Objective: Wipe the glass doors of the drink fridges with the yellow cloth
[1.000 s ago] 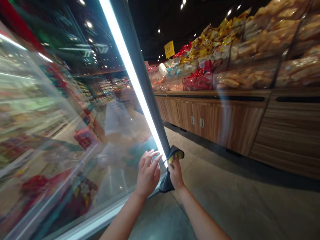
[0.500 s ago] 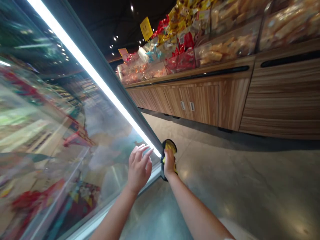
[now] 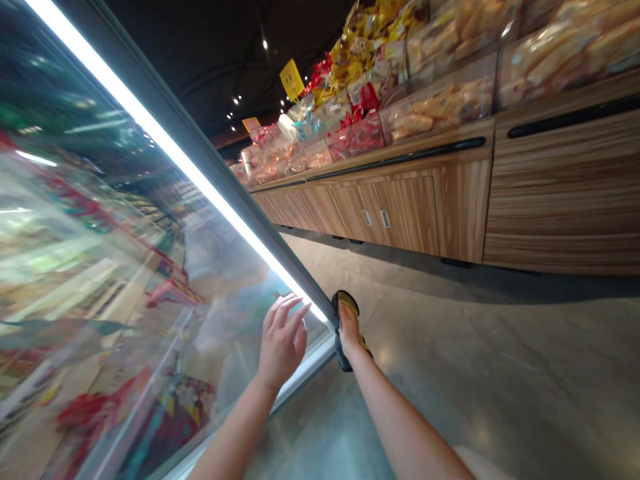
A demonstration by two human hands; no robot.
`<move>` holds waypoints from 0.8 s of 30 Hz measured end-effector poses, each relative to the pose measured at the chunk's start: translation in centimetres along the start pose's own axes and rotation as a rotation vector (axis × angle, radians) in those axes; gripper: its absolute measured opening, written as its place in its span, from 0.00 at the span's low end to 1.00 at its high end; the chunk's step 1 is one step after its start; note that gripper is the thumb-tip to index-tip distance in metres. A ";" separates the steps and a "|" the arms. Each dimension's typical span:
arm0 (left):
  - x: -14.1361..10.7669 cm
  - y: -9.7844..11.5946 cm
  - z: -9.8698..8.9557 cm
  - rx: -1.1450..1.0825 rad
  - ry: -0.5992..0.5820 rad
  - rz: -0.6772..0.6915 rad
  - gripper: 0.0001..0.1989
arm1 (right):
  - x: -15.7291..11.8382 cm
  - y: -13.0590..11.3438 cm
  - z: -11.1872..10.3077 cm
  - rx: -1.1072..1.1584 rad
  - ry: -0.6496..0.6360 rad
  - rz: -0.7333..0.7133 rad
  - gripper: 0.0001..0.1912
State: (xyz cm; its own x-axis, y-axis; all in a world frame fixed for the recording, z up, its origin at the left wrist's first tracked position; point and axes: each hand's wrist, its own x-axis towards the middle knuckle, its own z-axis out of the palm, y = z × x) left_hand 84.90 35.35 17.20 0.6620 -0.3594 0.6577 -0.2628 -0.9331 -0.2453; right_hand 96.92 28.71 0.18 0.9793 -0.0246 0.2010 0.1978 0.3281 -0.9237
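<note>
My left hand (image 3: 284, 337) is held up before the glass panel (image 3: 235, 280), close to its bright light strip. Its fingers are spread and slightly bent, with nothing in them; whether they touch the glass I cannot tell. My right hand (image 3: 350, 328) is closed around a black-and-yellow object (image 3: 349, 299) with rounded ends, beside the lower corner of the panel's dark frame (image 3: 280, 247). The hand hides much of this object, and its kind is unclear. It looks pressed to the frame's edge.
Blurred coloured packages show in or behind the glass on the left. A wooden counter (image 3: 405, 207) with black rails runs along the far side, carrying clear bins of bagged food (image 3: 440, 110). A yellow sign (image 3: 291, 80) stands above them. Grey shiny floor (image 3: 450, 360) lies between.
The view has shifted slightly. My right hand and the black-and-yellow object sit a little lower and further right, along with the frame's corner. My left hand stays spread by the glass.
</note>
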 end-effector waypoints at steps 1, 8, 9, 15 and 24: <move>0.1 -0.2 -0.2 0.009 -0.004 0.003 0.21 | 0.6 -1.5 0.9 0.018 -0.021 -0.014 0.29; 2.3 -1.5 -2.2 0.141 -0.071 0.028 0.29 | 1.2 -7.6 1.5 0.156 -0.193 -0.096 0.23; 2.6 -1.7 -2.8 0.167 -0.081 0.026 0.30 | 1.0 -7.8 1.2 0.157 -0.180 -0.097 0.23; 5.0 -3.3 -7.4 0.287 -0.078 0.074 0.34 | 4.9 -16.3 5.5 0.194 -0.254 -0.244 0.21; 6.6 -5.8 -12.8 0.363 0.100 0.060 0.34 | 7.1 -25.0 9.4 0.031 -0.221 -0.527 0.23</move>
State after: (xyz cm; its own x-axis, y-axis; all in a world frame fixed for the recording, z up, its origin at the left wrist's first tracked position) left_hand 81.80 38.55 32.02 0.5762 -0.4277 0.6965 -0.0212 -0.8597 -0.5104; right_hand 98.48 29.23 27.82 0.7155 0.0044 0.6985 0.6526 0.3526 -0.6707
